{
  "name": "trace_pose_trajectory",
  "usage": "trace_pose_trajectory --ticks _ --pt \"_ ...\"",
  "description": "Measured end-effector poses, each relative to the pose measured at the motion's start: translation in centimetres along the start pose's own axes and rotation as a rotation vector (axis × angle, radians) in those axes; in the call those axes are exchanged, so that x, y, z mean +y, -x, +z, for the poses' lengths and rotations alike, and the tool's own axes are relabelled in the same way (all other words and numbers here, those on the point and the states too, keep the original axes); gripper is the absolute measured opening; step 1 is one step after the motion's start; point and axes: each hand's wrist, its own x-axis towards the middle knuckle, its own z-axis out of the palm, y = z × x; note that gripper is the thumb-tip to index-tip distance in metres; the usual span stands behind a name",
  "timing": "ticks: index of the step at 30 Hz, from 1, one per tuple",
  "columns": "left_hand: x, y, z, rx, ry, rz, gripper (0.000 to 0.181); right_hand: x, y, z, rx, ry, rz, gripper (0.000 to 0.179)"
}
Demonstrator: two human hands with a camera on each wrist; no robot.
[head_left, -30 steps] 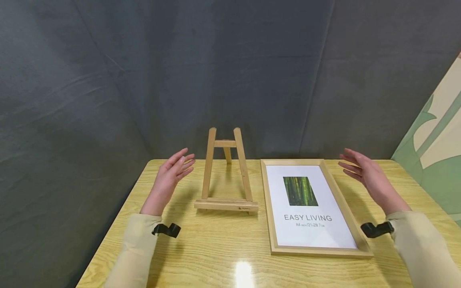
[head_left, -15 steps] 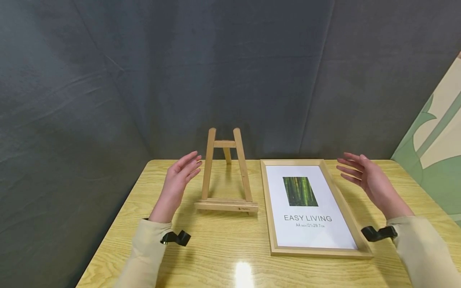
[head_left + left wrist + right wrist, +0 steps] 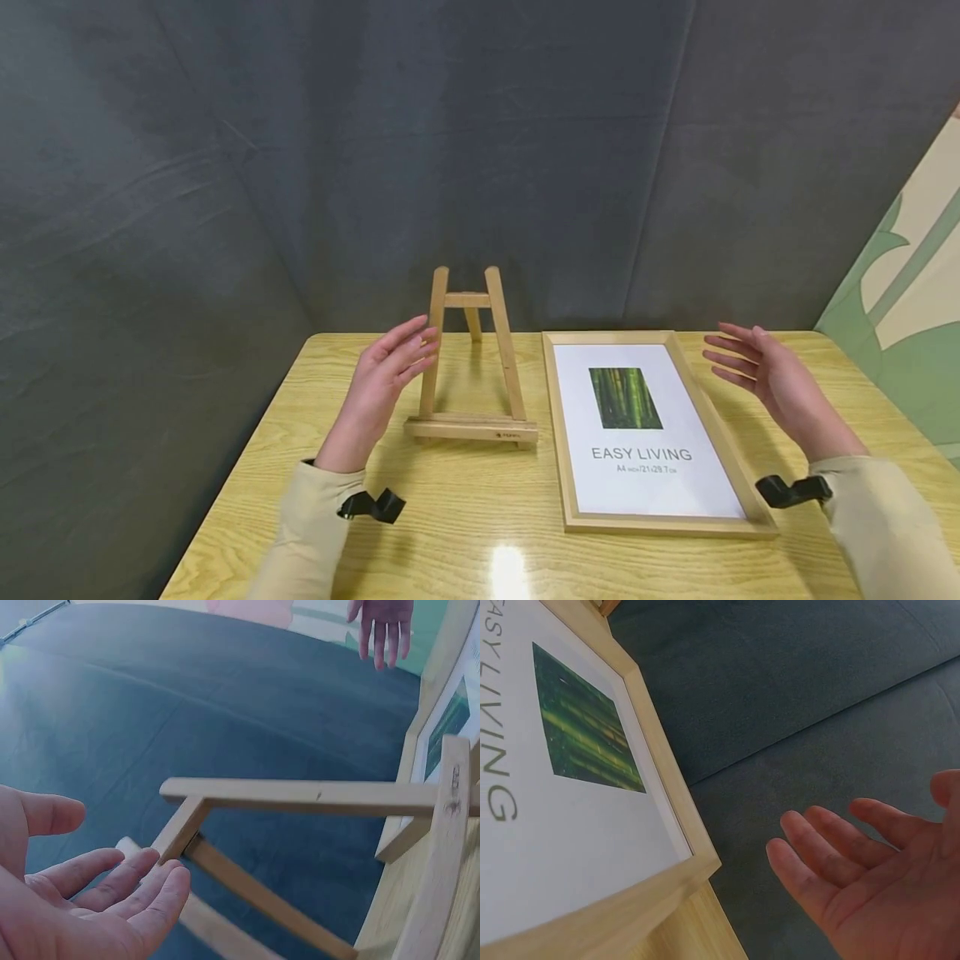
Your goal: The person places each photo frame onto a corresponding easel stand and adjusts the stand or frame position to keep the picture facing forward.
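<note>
A small wooden easel (image 3: 471, 427) stands upright at the back left of the table. My left hand (image 3: 380, 383) is raised beside its left leg, fingers loosely extended and overlapping that leg in the head view; in the left wrist view the palm (image 3: 67, 915) holds nothing. To the easel's right lies a light wood picture frame (image 3: 557, 433), face up, with a white "EASY LIVING" sheet and a green bamboo picture. Off the frame's right side hovers my right hand (image 3: 783, 383), fingers relaxed and holding nothing. The right wrist view shows its palm (image 3: 900, 900) facing the frame's edge.
Both things rest on a wood-grain table (image 3: 450, 517). A dark grey curtain (image 3: 480, 150) hangs right behind the table's back edge and along its left side. At the right is a panel (image 3: 915, 333) with green leaf shapes.
My left hand has moved right, closer to the easel's left leg. My right hand has dropped slightly and turned a little. The easel and picture frame have stayed put.
</note>
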Motion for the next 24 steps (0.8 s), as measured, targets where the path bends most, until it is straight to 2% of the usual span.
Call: trace_pose_trajectory --ticks 3,10,16,24 --pt "-0.1 -0.1 0.8 -0.034 0.001 -0.012 0.044 0.0 0.1 0.0 -0.015 -0.038 0.000 0.035" --pt "-0.6 -0.2 3.4 -0.127 0.011 -0.058 0.040 0.2 0.7 -0.4 0.023 0.017 0.032 0.035" --pt "-1.6 -0.4 5.6 -0.221 -0.001 -0.097 0.045 0.8 1.0 -0.8 -0.013 -0.027 0.050 0.036" --pt "-3.3 -0.4 8.2 -0.273 -0.011 -0.166 0.040 1.7 1.3 -1.3 -0.038 -0.015 0.084 0.035"
